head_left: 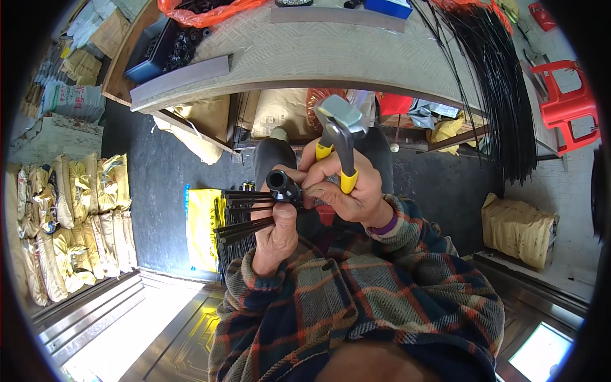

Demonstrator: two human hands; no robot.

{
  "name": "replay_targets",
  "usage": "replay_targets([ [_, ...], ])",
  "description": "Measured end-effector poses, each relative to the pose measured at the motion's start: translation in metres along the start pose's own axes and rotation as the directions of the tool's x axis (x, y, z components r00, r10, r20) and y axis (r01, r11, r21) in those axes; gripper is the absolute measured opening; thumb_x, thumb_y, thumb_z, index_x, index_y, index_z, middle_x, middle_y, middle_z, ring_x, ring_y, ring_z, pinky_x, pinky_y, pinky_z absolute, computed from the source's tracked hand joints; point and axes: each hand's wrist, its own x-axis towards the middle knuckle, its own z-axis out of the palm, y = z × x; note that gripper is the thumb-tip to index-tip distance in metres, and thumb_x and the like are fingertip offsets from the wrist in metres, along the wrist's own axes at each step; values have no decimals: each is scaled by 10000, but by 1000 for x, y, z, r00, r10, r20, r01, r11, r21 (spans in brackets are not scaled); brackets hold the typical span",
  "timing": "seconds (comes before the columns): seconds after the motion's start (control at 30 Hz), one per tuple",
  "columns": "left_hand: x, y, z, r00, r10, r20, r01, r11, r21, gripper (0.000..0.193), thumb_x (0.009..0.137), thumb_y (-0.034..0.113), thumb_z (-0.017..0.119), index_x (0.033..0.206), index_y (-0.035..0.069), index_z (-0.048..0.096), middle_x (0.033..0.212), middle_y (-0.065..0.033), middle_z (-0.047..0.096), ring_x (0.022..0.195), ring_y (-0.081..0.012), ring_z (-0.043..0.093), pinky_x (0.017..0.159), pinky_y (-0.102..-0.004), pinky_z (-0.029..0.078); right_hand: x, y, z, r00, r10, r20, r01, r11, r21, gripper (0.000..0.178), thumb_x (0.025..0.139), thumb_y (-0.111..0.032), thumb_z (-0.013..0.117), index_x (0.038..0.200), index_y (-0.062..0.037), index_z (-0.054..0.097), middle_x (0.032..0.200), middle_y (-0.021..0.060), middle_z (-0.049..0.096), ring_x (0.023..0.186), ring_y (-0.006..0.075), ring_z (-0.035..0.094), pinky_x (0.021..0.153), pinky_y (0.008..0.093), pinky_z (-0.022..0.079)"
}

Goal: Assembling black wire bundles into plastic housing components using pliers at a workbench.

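Observation:
My left hand (275, 229) grips a small black round hub (282, 184) with several thin black rods (245, 216) fanning out from it to the left. My right hand (347, 191) holds pincers with yellow handles (339, 135), their grey metal jaws pointing up and away. The fingers of that hand also touch the black hub, so the two hands meet at the centre of the view. Both forearms wear plaid sleeves.
A workbench (305, 51) stands ahead with a black crate of small black parts (159, 48), grey metal bars (181, 79) and an orange bag (210, 9). Long black rods (503, 95) lie at right. Red plastic chair (566, 102), stacked sacks (70, 223), a yellow bag (200, 226).

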Motion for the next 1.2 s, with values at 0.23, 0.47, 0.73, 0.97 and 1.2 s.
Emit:
replay_targets([
  [0.23,0,2,1,999,-36,-6,36,996,87,657,872,600,354,960,-32,508,813,-65,457,683,-111,447,620,-236,353,0,-1,2,999,-8,-53,5,998,-66,148,769,-120,675,835,-7,604,852,115,564,769,208,542,652,285,441],
  [0.47,-2,-1,-3,999,-45,-23,47,990,135,654,879,598,330,974,-29,491,815,-73,463,678,-117,443,622,-242,349,0,-3,4,999,19,-26,-22,991,-129,143,756,-94,683,832,0,606,869,116,558,771,193,536,649,283,437],
  [0.73,-2,-4,-5,995,101,29,-103,987,122,398,943,347,385,948,-32,508,864,-75,488,710,-129,470,622,-265,378,-5,3,14,992,37,-118,-37,999,4,140,736,-81,699,827,-5,625,866,110,545,746,177,518,653,282,423],
  [0.97,1,1,-11,1000,13,-17,-9,975,221,457,952,367,329,932,-34,547,814,-76,524,688,-133,474,611,-261,378,-9,9,19,983,158,-97,-148,983,106,162,763,-83,687,863,21,612,936,166,528,778,197,538,671,295,446],
  [1.2,-4,-21,-30,998,-43,-45,42,999,-30,611,911,532,333,1048,-26,539,702,-53,507,644,-109,456,611,-253,366,-7,-33,-68,916,20,401,355,428,-831,173,635,-28,642,796,-23,579,917,106,551,708,217,588,544,299,468],
])
